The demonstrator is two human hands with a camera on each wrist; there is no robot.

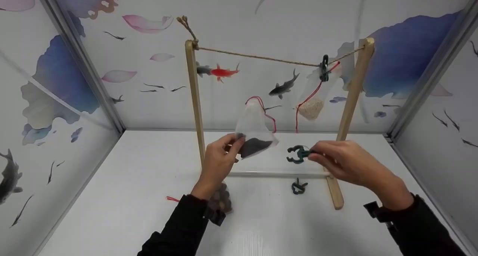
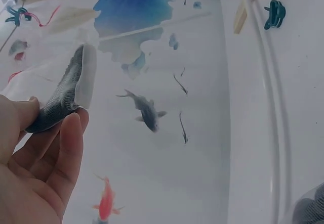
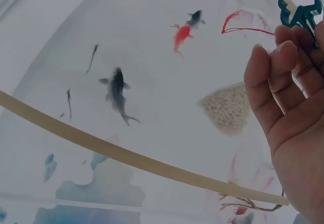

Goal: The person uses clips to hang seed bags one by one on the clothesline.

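My left hand [image 1: 220, 155] pinches the lower left corner of a white mesh bag [image 1: 254, 118] with dark contents and a red drawstring; the bag is raised off the table. In the left wrist view the thumb and fingers [image 2: 71, 148] grip the dark-filled part [image 2: 63, 92]. My right hand [image 1: 351, 161] holds a green clip [image 1: 297, 154] by its handle end, its curved jaws toward the bag but apart from it. The right wrist view shows that clip [image 3: 301, 11] beyond the fingertips, partly hidden.
A wooden frame [image 1: 195, 99] carries a rope [image 1: 257, 56]. Near its right end a dark clip [image 1: 324, 67] holds a bag of pale grains [image 1: 310, 108]. Another green clip [image 1: 298, 187] lies on the table [image 1: 261, 218]. A bag of brown, rounded pieces [image 1: 224, 200] lies beside my left forearm.
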